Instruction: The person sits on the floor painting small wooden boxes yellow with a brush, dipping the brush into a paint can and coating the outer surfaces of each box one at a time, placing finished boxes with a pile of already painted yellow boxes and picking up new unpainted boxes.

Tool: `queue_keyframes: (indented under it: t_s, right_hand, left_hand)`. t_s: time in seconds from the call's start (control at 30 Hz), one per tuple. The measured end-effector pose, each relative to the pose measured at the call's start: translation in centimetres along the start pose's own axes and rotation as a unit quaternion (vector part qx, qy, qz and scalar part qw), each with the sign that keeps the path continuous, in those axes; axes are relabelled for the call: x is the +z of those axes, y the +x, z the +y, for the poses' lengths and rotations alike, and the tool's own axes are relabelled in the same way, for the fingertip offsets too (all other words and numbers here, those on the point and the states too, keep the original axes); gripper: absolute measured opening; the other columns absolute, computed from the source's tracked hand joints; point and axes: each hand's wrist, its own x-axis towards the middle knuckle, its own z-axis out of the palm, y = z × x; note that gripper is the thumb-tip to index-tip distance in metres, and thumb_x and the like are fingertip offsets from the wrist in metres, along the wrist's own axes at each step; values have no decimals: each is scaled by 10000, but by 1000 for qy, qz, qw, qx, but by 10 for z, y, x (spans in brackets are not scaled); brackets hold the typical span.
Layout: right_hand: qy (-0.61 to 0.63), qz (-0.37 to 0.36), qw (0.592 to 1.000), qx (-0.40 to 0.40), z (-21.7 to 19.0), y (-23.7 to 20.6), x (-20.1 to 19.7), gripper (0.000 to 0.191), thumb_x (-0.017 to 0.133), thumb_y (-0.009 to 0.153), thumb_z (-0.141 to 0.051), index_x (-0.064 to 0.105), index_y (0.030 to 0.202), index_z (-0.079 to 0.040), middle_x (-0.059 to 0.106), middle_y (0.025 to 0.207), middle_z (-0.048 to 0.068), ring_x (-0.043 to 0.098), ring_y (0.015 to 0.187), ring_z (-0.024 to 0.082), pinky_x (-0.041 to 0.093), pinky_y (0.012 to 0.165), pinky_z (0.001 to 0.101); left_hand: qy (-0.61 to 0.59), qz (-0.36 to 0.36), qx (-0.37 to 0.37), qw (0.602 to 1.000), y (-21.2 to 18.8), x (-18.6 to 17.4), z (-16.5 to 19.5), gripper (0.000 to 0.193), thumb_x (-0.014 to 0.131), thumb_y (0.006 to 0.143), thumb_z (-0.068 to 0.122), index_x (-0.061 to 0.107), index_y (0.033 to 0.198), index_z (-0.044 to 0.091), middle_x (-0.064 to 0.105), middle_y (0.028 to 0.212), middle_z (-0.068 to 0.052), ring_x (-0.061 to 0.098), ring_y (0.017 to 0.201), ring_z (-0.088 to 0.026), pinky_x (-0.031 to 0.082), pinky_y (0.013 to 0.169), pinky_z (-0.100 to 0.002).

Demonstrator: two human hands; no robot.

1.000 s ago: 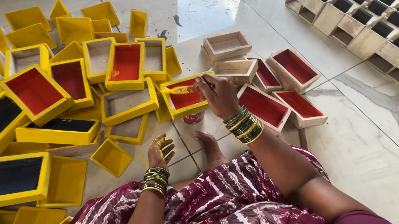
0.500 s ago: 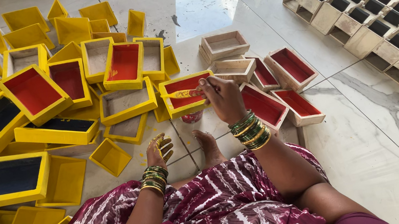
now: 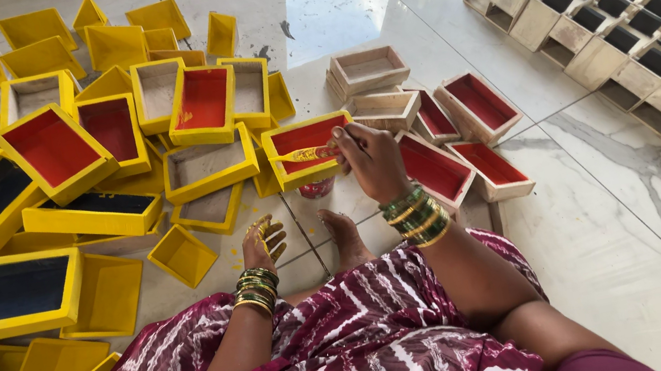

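Both hands barely moved: right hand (image 3: 370, 160) fingers stay clamped on the brush (image 3: 303, 155); left hand (image 3: 264, 241) fingers stay apart.

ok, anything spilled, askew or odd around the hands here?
Yellow paint smears the left hand, which rests on the floor. The right hand holds a paint-coated brush over a yellow-rimmed red tray. The yellow trays lie jumbled and overlapping. No spill visible.

Pale marble floor (image 3: 621, 189), yellow painted trays (image 3: 118, 160) heaped left; unpainted wooden boxes (image 3: 369, 70), black-lined boxes (image 3: 625, 7) stacked right
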Motion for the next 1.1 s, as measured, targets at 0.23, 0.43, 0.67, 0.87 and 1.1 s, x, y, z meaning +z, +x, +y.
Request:
queue_keyframes:
  t_s: [0.23,0.43,0.67,0.87,1.1]
  right_hand:
    - [-14,-22,997,70,1,-11,-7,366,559,1037,-284,715,872,3,666,592,57,640,446,101,496,391,244]
    - [141,-11,984,110,17,5,-10,342,567,1036,-232,694,877,43,683,655,58,629,475,87,502,382,229]
    - [181,63,973,128,37,14,-11,323,592,1021,-209,697,882,64,702,651,90,617,458,104,492,388,234]
    - [144,93,981,95,47,13,0,354,575,1041,-251,677,870,42,660,611,82,625,454,99,496,381,228]
    - [194,158,964,93,70,17,0,343,586,1040,-260,647,871,32,691,669,105,668,485,132,533,416,248]
  left_hand:
    - [-1,3,-14,1000,0,0,2,364,542,970,357,639,1261,162,712,1096,-54,663,941,-195,512,816,-369]
    - [2,-15,5,1000,-6,2,5,347,543,963,342,637,1252,175,718,1093,-48,670,940,-193,517,811,-365]
    - [-16,22,-39,999,-7,9,15,318,561,966,345,657,1223,185,719,1063,-43,661,904,-192,508,793,-364]
    - [-20,20,-40,999,-9,12,16,317,568,972,363,655,1222,188,718,1035,-31,653,890,-182,503,783,-357]
    - [-7,7,-21,1000,-11,10,15,324,554,959,350,658,1223,193,727,1049,-21,670,892,-170,516,775,-344]
